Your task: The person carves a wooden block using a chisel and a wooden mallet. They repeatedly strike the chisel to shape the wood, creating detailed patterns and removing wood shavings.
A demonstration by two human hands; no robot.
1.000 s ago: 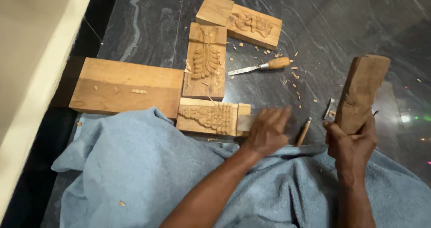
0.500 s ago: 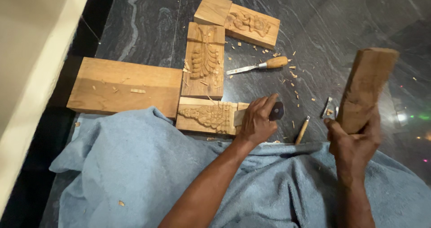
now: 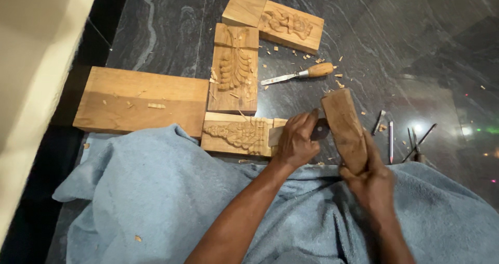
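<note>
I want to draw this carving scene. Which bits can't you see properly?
- Head view: tool in the left hand is mostly hidden by the fingers; its tip is behind the wooden mallet.
- Thin tools at right: too small, lost in glare.
- Legs: hidden under the blue cloth.

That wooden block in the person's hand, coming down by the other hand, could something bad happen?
Maybe. The right hand swings the wooden block close to the left hand, which grips a dark-handled tool on the carved panel; a miss could hit fingers. The tool might slip and gouge the carving. Thin loose tools lie beside the blue towel and could prick a leg.
</note>
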